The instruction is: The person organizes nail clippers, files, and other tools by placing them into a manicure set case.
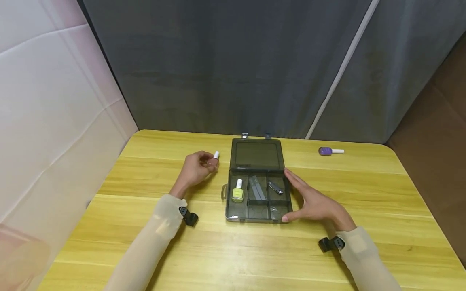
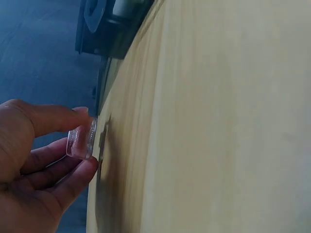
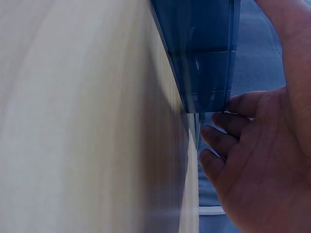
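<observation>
My left hand [image 1: 195, 169] pinches a small nail polish bottle [image 1: 213, 161] with pinkish contents and a white cap, just over the table. The left wrist view shows the clear bottle [image 2: 81, 140] between thumb and fingers. A dark see-through compartment box [image 1: 259, 213] lies with its lid back. My right hand [image 1: 316, 202] rests against its right side, fingers extended and spread, thumb at the front corner. Inside the box are a yellow nail polish bottle [image 1: 238, 194], thin grey strips [image 1: 257, 188], a nail clipper [image 1: 275, 187] and a small clear item at front right, too small to identify.
A purple nail polish bottle [image 1: 325, 151] with a white cap lies on its side at the back right of the wooden table [image 1: 233, 258]. Dark grey cloth [image 1: 218, 72] hangs behind the table, with a pale cloth on the left and a brown panel on the right.
</observation>
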Available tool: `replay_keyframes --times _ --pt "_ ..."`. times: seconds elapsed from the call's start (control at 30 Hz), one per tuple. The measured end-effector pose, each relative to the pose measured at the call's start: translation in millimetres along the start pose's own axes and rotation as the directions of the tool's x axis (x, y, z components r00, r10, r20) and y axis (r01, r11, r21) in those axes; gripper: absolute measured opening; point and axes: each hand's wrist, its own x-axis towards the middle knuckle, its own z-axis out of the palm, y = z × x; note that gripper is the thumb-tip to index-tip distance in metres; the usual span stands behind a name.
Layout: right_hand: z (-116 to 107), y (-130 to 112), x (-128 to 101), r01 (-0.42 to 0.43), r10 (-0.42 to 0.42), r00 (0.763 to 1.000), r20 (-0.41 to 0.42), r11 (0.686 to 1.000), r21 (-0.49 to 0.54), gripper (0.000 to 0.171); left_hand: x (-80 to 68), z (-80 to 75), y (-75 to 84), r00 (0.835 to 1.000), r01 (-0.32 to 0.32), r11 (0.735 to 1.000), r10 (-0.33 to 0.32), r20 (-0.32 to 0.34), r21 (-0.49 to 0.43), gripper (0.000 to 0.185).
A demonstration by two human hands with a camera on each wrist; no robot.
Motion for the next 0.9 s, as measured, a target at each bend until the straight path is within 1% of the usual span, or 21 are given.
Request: replay_keyframes --times 0.23,0.5,0.73,0.83,0.9 --pt "0 -2 2 0.0 0.0 1.0 0.0 1.0 0.006 0.138 -11.3 0.4 4.5 1.0 -0.017 0.999 0.017 -0.004 -0.048 0.042" --pt "0 -2 3 0.006 -0.006 1.0 0.0 1.0 0.002 0.139 -25.6 -0.4 11.9 0.998 -0.065 0.996 0.063 -0.024 -0.059 0.041" --pt "0 -4 5 0.007 -0.007 1.0 0.003 1.0 0.005 0.138 -37.2 0.7 21.2 0.997 -0.071 0.991 0.07 -0.016 -0.11 0.039" --pt "0 -5 5 0.005 -0.005 1.0 0.004 1.0 0.008 0.138 -42.1 2.8 25.8 0.997 -0.082 0.988 0.081 -0.016 -0.134 0.039" --pt "-1 -6 5 0.002 -0.002 1.0 0.005 1.0 0.011 0.139 -45.5 4.7 28.4 0.996 -0.094 0.987 0.092 -0.015 -0.134 0.039"
